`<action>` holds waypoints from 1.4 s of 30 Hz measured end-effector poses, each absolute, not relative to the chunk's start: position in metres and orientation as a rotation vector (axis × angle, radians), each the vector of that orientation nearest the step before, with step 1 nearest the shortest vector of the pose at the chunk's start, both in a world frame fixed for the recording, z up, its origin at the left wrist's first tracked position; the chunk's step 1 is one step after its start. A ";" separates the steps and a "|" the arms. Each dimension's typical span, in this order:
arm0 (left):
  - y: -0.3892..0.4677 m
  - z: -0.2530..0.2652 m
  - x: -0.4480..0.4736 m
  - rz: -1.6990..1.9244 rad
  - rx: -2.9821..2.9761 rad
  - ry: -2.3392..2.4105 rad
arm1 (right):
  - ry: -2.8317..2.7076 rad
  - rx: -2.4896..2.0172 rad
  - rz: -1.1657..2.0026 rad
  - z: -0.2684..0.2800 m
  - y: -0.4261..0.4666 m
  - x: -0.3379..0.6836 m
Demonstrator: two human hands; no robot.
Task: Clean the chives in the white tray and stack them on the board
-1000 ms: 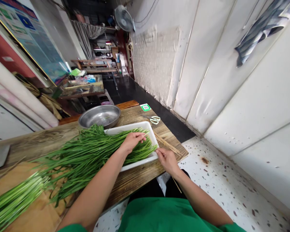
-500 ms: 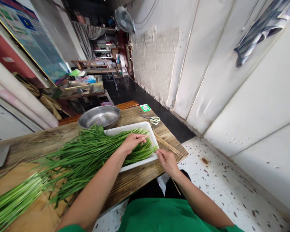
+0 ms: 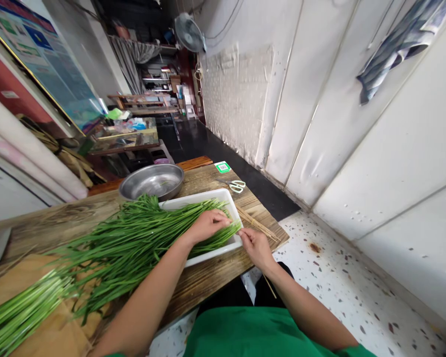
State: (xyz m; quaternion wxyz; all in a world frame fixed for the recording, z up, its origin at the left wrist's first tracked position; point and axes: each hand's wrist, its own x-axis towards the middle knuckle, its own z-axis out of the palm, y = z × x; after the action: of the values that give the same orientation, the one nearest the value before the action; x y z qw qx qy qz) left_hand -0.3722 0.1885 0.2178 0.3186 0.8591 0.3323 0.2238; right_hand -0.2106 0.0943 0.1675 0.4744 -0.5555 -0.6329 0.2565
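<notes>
A heap of long garlic chives (image 3: pixel 134 243) lies with its pale stem ends in a white plastic tray (image 3: pixel 193 259), the leaves spilling out to the left. Over the stem ends is my left hand (image 3: pixel 210 224), its fingers closed together on the chives. At the tray's right rim my right hand (image 3: pixel 256 246) pinches the tips of a few stems between thumb and forefinger. A thin straw (image 3: pixel 269 286) hangs below my right wrist; whether the hand holds it is hidden.
Behind the tray stand a steel bowl (image 3: pixel 152 181) and scissors (image 3: pixel 237 186). A bundle of dry straws (image 3: pixel 258 224) lies at the table's right corner. More chives (image 3: pixel 26 307) rest on brown paper (image 3: pixel 55 329) at left. The wooden table (image 3: pixel 193 292) ends just before my lap.
My left hand has moved slightly right and down toward the right hand, its fingers now lower over the stem ends. The right hand stays nearly in place at the rim.
</notes>
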 end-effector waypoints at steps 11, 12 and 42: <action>0.201 0.197 -0.366 0.709 2.655 1.844 | -1.535 -1.372 0.613 0.164 0.093 -0.211; 0.202 0.198 -0.365 0.710 2.647 1.845 | -1.535 -1.371 0.613 0.163 0.093 -0.211; 0.205 0.203 -0.367 0.796 2.136 1.221 | -1.565 -1.377 0.627 0.171 0.093 -0.209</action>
State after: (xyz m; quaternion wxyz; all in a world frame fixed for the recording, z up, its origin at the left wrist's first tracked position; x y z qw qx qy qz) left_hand -0.3667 0.2048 0.2035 0.2742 0.7943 0.4541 0.2961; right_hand -0.2093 0.0929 0.1713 0.4639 -0.5605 -0.6367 0.2552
